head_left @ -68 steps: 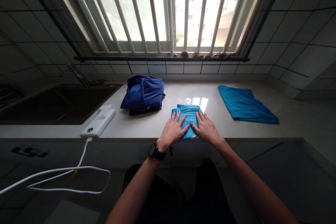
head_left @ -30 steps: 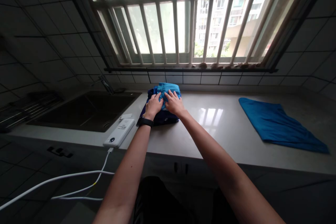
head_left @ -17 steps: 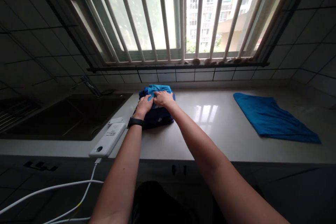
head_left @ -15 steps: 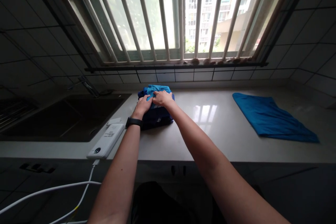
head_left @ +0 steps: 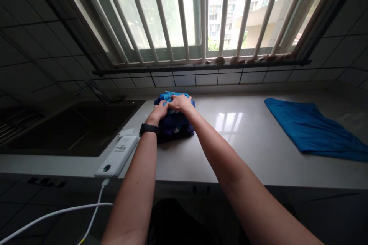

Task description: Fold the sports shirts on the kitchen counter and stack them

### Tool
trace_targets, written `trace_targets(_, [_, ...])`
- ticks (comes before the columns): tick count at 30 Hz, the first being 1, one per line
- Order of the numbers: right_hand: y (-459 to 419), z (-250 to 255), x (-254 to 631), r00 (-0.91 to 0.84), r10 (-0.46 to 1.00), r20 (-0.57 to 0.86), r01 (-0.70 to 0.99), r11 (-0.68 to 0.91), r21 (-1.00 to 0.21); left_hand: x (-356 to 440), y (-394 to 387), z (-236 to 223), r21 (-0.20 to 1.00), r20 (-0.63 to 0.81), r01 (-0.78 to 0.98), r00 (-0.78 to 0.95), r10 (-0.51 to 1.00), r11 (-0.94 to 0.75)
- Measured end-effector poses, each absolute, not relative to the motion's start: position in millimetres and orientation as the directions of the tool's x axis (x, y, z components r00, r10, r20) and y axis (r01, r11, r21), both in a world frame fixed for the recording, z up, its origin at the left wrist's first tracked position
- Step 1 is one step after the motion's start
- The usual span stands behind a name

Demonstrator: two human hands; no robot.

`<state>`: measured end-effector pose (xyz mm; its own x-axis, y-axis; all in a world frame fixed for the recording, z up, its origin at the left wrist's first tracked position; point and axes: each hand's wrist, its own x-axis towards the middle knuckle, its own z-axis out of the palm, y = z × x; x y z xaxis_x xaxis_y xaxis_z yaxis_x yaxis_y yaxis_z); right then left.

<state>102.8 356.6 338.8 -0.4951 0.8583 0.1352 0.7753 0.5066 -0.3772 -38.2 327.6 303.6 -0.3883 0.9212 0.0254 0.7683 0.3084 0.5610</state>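
A small stack of folded clothes (head_left: 176, 123) in dark navy and purple-blue lies on the white counter, with a light blue garment (head_left: 172, 94) on top. My left hand (head_left: 159, 112), a black band on its wrist, rests on the stack's left side with its fingers laid over the cloth. Beside it, my right hand (head_left: 181, 103) lies across the top with its fingers apart on the light blue garment. The two hands nearly touch at the thumbs. The fingertips partly disappear into the folds.
At the right of the counter (head_left: 244, 153) lies a flat blue cloth (head_left: 310, 126). To the left are a dark sink (head_left: 77, 126) with a tap (head_left: 97, 92), and a white power bank (head_left: 117, 157) with a white cable (head_left: 96, 214). A barred window stands behind.
The view has shifted slightly, so the stack and hands sit a little further right. My hands have stayed on top of the clothes, with the fingers shifting only slightly.
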Motion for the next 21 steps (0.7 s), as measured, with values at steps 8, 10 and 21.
trace_targets(8, [331.4,341.3,149.2,-0.51,0.822,0.252,0.618,0.555,-0.557,-21.2,303.4,311.4,0.58,0.101,0.761,-0.422,0.901,0.292])
trace_targets(10, [311.2,333.6,182.5,-0.449,0.822,0.35,0.583,0.566,-0.582,-15.7,293.0,314.2,0.576,0.187,0.771,-0.446,0.875,0.27])
trace_targets(21, [176.5,262.8,360.9,-0.304,0.858,0.415,0.574,0.513,-0.639,140.4,239.0,290.5,0.216,0.53,0.921,0.169,0.831,-0.325])
